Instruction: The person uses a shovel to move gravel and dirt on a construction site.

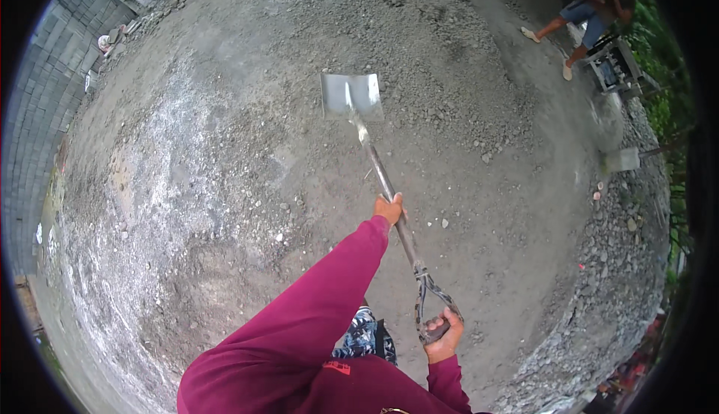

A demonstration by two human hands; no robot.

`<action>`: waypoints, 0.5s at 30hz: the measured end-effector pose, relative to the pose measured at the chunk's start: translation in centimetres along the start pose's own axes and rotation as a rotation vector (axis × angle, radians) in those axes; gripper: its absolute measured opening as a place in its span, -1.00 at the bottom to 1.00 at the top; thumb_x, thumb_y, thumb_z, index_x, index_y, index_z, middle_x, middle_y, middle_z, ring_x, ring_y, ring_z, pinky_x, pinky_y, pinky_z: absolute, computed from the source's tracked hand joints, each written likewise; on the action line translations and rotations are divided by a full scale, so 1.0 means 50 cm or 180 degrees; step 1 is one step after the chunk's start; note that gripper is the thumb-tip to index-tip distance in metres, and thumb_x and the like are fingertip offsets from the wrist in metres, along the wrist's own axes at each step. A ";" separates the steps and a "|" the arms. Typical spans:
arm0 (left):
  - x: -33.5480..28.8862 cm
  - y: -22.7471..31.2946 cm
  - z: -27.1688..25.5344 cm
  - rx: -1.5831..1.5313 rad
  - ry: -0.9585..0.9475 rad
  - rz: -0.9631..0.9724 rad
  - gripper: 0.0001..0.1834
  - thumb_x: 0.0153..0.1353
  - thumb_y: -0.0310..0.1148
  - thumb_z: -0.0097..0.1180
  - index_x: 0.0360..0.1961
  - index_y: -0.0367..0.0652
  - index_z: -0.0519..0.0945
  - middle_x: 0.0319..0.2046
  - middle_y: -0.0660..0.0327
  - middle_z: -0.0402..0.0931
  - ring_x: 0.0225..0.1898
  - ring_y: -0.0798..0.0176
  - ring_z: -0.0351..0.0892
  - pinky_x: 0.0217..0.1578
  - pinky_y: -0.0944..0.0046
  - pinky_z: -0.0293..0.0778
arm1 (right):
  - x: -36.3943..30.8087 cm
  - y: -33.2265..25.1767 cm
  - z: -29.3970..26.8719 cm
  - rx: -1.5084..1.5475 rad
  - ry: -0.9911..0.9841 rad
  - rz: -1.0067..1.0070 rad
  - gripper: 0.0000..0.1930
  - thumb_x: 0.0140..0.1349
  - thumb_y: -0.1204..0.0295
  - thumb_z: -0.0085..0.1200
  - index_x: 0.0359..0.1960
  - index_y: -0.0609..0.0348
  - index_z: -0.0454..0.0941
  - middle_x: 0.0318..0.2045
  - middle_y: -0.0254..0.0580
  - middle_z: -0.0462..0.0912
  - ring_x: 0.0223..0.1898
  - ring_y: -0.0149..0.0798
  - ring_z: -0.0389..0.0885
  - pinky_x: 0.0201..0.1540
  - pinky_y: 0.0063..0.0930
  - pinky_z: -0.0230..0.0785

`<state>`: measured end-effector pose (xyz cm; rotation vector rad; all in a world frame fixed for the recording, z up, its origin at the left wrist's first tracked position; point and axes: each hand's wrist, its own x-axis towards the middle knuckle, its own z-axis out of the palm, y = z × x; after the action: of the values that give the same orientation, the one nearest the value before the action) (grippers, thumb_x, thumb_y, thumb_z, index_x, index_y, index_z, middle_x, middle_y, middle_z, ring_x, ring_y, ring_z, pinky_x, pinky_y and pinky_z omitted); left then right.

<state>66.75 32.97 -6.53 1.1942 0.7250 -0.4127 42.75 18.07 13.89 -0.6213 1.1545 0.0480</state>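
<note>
A square-bladed shovel (382,170) stretches away from me, its pale metal blade lying at the gravelly ground ahead. The blade looks bare, and whether it touches the ground I cannot tell. My left hand (390,209) is wrapped round the middle of the shaft. Lower down, my right hand (443,336) grips the crossbar of the D-shaped handle. Both my arms wear maroon sleeves.
Loose grey gravel (442,62) spreads ahead. At the far left rises a stacked block wall (45,107). Another person (588,13) stands at the top right holding a long wooden handle. A second shovel (623,160) is by the right edge, near a stone heap (618,242).
</note>
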 end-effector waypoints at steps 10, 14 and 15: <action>-0.278 -0.422 -0.520 -0.1135 0.1831 -0.1453 -0.64 0.09 -0.33 0.07 -0.29 -0.53 0.46 -0.60 -0.01 0.57 -0.65 0.06 0.59 -0.67 0.09 0.50 | -0.028 0.212 -0.032 -0.2260 -0.0523 0.0467 -0.35 0.12 0.54 0.02 0.30 0.13 0.15 -0.73 -0.36 0.35 -0.74 -0.39 0.31 -0.61 -0.40 0.31; -0.284 -0.442 -0.648 -0.2266 0.2377 -0.1242 -0.66 0.10 -0.30 0.07 -0.34 -0.48 0.48 -0.60 -0.01 0.56 -0.65 0.06 0.57 -0.65 0.10 0.51 | 0.034 0.358 0.025 -0.2665 -0.0990 0.0870 -0.42 0.14 0.57 0.01 0.25 0.14 0.21 -0.73 -0.35 0.32 -0.74 -0.39 0.31 -0.63 -0.42 0.30; -0.295 -0.463 -0.682 -0.2365 0.2661 -0.1285 -0.67 0.10 -0.30 0.08 -0.36 -0.48 0.48 -0.60 0.00 0.55 -0.64 0.06 0.57 -0.65 0.10 0.51 | 0.041 0.405 0.040 -0.2718 -0.1046 0.1009 -0.43 0.14 0.59 0.01 0.24 0.15 0.22 -0.73 -0.34 0.31 -0.75 -0.39 0.31 -0.64 -0.42 0.30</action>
<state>31.55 56.08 -18.47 0.4604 1.6816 0.0744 38.32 35.32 3.84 -1.1197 0.8690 0.9182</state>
